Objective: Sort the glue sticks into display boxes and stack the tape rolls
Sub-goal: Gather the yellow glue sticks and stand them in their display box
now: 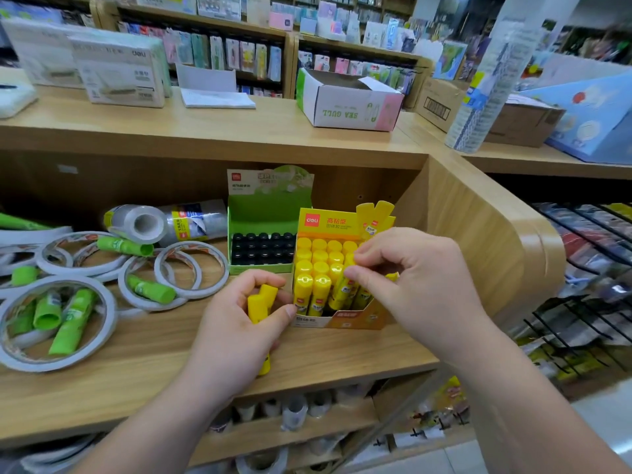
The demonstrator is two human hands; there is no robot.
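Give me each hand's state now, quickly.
Left hand: gripping yellow plastic glue sticks.
Right hand: fingers pinching a yellow glue stick at the yellow cardboard display box.

I can't read the small print on the yellow display box [345,318]; at its front right my right hand [420,278] partly hides the glue stick [342,291] it pinches, and just left my left hand [236,333] covers most of its yellow sticks [261,301].

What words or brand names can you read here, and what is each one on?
"deli": header of the yellow display box.
"高粘型": same header.
"SEA GULL", upside down: side of the white carton.
"deli", upside down: white box, upper left.
Too blurred to read: print on the green display box, labels on the glue sticks.
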